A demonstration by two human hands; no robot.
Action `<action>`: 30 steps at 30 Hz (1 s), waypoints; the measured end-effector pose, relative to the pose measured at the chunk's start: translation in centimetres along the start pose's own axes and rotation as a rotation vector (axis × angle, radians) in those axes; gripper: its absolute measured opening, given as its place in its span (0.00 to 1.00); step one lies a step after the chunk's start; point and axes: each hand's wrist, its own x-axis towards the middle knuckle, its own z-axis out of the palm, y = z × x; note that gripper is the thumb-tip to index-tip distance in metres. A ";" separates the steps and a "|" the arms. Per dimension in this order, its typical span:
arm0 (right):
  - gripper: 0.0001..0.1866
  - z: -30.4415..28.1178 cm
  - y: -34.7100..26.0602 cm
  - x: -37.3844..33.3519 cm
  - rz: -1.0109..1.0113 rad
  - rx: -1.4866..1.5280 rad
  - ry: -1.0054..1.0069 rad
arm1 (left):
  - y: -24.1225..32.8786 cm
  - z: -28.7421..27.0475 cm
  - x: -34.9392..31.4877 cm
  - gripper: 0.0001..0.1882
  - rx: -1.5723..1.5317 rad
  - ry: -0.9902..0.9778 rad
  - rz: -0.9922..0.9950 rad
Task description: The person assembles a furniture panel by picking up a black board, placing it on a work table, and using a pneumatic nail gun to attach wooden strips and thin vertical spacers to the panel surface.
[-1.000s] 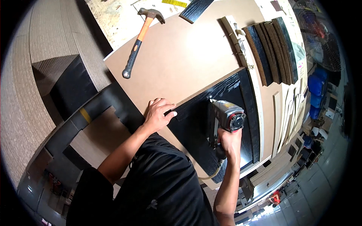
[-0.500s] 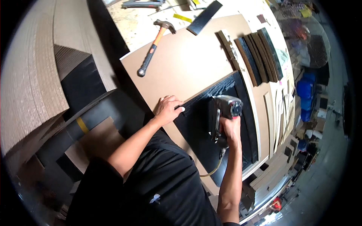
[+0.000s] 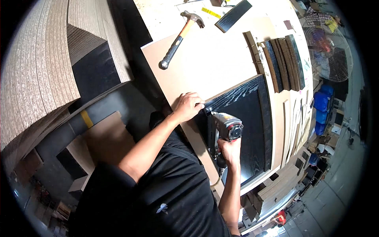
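A black wood-grain framed panel (image 3: 248, 122) lies on a tan board (image 3: 213, 59). My right hand (image 3: 231, 152) is wrapped round the handle of a grey pneumatic nail gun (image 3: 228, 126), its nose close to the panel's far left corner; whether it touches I cannot tell. From the grip's lower end a hose (image 3: 216, 181) runs down. My left hand (image 3: 188, 107) grips that same corner with bent fingers and the thumb at the edge, right beside the gun's nose. The hand hides part of the corner.
Beyond the panel lie a claw hammer (image 3: 179, 41) and a short black strip (image 3: 233, 15). Several dark-faced strips (image 3: 285, 63) stand in a row at the right, near thin pale strips (image 3: 290, 130). Stacked wood-grain boards (image 3: 35, 79) rise at the left. A caged fan (image 3: 329, 49) stands at far right.
My right hand has brought the nail gun left, from over the panel's middle to the corner by my left hand. The whole view has shifted somewhat; the left hand stays at the corner.
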 end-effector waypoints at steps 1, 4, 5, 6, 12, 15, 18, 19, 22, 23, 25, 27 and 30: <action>0.16 0.1 -0.1 0.1 0.015 0.010 0.014 | 0.1 -0.1 0.0 0.07 -0.026 -0.003 -0.011; 0.15 0.2 -0.4 0.1 0.047 0.031 0.027 | 0.4 -0.3 0.1 0.06 -0.048 -0.003 -0.024; 0.14 0.2 -0.5 0.1 0.074 0.033 0.040 | 0.4 -0.4 0.1 0.06 -0.056 0.019 -0.011; 0.12 0.2 -0.6 0.1 0.064 0.036 0.047 | 0.5 -0.4 0.1 0.06 -0.043 -0.001 -0.029; 0.11 0.1 -1.0 0.5 0.044 -0.009 0.056 | 0.2 -0.2 0.1 0.06 -0.055 -0.009 -0.021; 0.10 -0.2 -1.4 0.9 0.120 -0.181 0.052 | 0.1 -0.1 0.1 0.06 -0.016 -0.010 0.014; 0.09 -0.5 -1.6 1.0 0.089 -0.160 0.033 | 0.1 -0.1 0.0 0.06 0.017 -0.018 0.012; 0.10 -0.5 -1.7 1.1 0.108 -0.166 0.028 | 0.1 -0.1 0.0 0.07 0.014 -0.018 0.013; 0.12 -0.5 -1.8 1.3 0.107 -0.214 0.027 | 0.0 -0.2 -0.1 0.07 -0.009 -0.028 0.011; 0.12 -0.5 -1.7 1.3 0.105 -0.218 0.027 | -0.1 -0.2 -0.1 0.07 -0.035 -0.017 0.019; 0.15 -0.4 -1.6 1.4 0.071 -0.190 0.056 | -0.1 -0.2 -0.1 0.07 -0.014 -0.032 0.008; 0.16 -0.2 -1.6 1.4 0.063 -0.205 0.060 | 0.0 -0.1 -0.2 0.06 0.002 -0.027 0.014; 0.16 -0.1 -1.9 1.3 0.089 -0.249 0.065 | 0.2 -0.2 -0.2 0.07 -0.007 -0.033 0.021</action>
